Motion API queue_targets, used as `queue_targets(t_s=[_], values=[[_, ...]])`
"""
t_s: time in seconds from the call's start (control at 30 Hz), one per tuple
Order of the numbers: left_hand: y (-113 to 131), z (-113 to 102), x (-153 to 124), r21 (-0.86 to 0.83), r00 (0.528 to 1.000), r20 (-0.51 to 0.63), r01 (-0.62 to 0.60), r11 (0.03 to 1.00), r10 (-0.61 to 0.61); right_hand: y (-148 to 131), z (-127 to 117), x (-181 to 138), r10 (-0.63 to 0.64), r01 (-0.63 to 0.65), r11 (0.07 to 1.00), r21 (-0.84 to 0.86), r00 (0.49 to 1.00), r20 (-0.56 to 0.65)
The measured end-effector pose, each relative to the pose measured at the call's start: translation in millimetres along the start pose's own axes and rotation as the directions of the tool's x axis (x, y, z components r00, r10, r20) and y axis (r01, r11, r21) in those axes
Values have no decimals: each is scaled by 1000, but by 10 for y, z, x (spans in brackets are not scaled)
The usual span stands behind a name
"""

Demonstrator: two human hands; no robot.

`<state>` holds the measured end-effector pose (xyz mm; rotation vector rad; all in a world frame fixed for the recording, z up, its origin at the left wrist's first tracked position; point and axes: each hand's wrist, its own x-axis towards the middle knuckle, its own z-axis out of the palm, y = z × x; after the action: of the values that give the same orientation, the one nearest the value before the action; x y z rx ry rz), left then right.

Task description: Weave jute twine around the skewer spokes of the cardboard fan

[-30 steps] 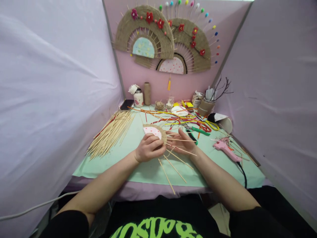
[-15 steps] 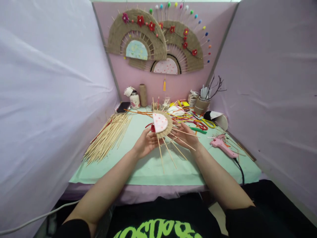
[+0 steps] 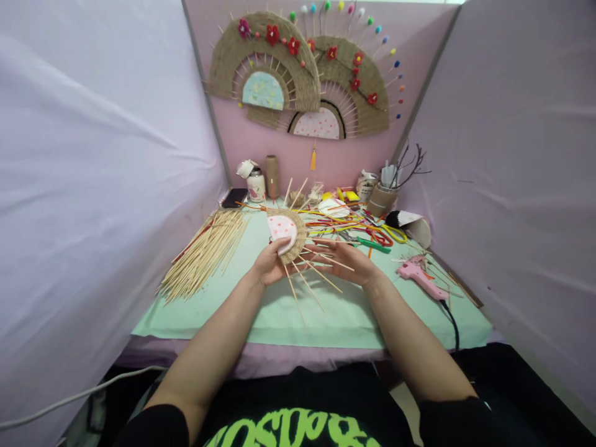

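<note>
A small half-round woven fan (image 3: pixel 298 234) is held above the table, its pale centre dotted pink and its border wound with tan twine. Thin wooden sticks fan out from its curved edge. My left hand (image 3: pixel 274 261) grips the fan's lower end, thumb on the dotted front and fingers behind. Beside the sticks on the right, my right hand (image 3: pixel 342 261) has its fingers stretched out behind them; whether they touch the sticks is hard to make out.
A bundle of sticks (image 3: pixel 205 254) lies at left, a pink glue gun (image 3: pixel 423 279) with its cord at right. Behind are green-handled pliers (image 3: pixel 373 245), coloured pipe cleaners (image 3: pixel 326 225), a phone (image 3: pixel 235 198), a twine spool (image 3: pixel 272 177) and a pot of twigs (image 3: pixel 382 198). Larger fans (image 3: pixel 265 56) hang on the wall.
The fan has moved left and tilted, and my left thumb now lies over its dotted front. My right hand's fingers have stretched left behind the sticks. The view has shifted slightly.
</note>
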<state>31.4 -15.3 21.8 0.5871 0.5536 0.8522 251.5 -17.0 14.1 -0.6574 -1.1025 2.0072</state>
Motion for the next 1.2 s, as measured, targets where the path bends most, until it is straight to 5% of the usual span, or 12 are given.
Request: queue_targets(t_s=[0.1,0.27,0.5,0.73,0.87,1.07,1.2], values=[[84,-18,-67,-4,996,-28,-82,997,82,18,-59,-47,48,-51,996,-72,998,-35],[113,-51,-90,54,997,-22,-79,995,80,53,-50,-64,-97,84,990,-113,989,-109],[104,-84,-50,81,998,-9,-69,994,70,31,-43,-137,-194,182,970,-163,979,-60],[117,-54,-71,73,993,-69,-91,993,96,45,-108,-82,-90,54,977,-206,981,-170],[122,-55,-74,85,984,-108,-132,988,141,25,-122,-112,-180,50,901,-431,947,-266],[136,-33,-67,80,959,-198,-191,978,203,-52,-322,-657,-566,-78,547,-833,699,-437],[139,6,-58,99,931,-279,-215,972,234,-134,-671,-1265,-729,-268,454,-850,437,-528]])
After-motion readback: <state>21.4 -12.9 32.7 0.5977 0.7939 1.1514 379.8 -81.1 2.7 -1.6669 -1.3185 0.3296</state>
